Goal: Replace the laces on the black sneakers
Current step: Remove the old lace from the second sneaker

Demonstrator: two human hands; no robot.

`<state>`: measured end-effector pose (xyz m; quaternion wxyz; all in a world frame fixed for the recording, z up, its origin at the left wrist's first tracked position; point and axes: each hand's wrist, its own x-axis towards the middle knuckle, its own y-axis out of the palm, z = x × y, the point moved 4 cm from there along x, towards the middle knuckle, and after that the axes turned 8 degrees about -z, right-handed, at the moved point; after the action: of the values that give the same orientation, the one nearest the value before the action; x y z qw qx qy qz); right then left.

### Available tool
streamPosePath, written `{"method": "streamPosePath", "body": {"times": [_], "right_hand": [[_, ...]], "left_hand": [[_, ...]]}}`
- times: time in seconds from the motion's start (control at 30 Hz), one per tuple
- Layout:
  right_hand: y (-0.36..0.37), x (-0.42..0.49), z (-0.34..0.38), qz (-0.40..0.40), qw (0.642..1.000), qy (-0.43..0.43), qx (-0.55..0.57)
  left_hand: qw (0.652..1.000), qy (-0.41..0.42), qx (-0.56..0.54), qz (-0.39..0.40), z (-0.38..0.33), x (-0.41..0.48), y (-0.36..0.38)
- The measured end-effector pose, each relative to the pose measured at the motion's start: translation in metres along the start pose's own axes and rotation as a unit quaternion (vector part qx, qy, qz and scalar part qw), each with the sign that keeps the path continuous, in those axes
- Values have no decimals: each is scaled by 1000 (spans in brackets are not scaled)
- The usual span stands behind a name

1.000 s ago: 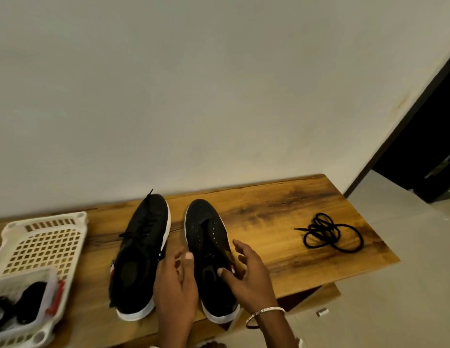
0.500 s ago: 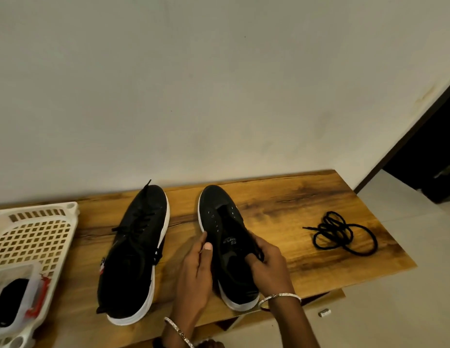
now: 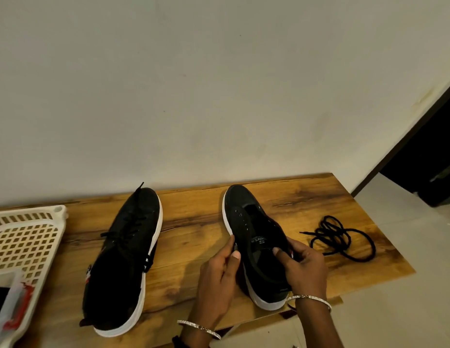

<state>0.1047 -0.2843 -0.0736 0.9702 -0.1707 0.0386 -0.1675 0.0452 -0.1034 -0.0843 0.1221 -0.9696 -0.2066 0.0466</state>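
**Bare shoe held, lace waiting**

Left hand (image 3: 219, 277) fingers pinch the left eyelet flap of the unlaced black white-soled sneaker (image 3: 256, 237); the right hand (image 3: 304, 267) curls round its other side, thumb on the tongue; the shoe rests on the brown wooden bench (image 3: 193, 234); threading looks next, which means reaching for the coiled black lace (image 3: 344, 237) nearby; the laced black sneaker (image 3: 126, 259) awaits stripping.

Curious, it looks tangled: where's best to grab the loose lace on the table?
Pinch the loose lace by its straight free tip pointing toward the unlaced sneaker, coming from above on that side; the rest lies in overlapping loops.
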Motion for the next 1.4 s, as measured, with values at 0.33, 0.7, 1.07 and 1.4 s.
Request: {"method": "streamPosePath", "body": {"times": [0.33, 0.7, 1.07, 1.4], "right_hand": [[0, -55, 78, -222, 897, -376, -71], [107, -126, 72, -3, 931, -363, -47], [150, -141, 58, 124, 967, -220, -29], [168, -153, 52, 277, 957, -32, 86]], "left_hand": [[941, 213, 118, -234, -24, -14, -61], [862, 258, 153, -408, -34, -36, -139], [894, -35, 219, -391, -17, -29, -192], [933, -136, 186, -276, -2, -25, -208]]}}
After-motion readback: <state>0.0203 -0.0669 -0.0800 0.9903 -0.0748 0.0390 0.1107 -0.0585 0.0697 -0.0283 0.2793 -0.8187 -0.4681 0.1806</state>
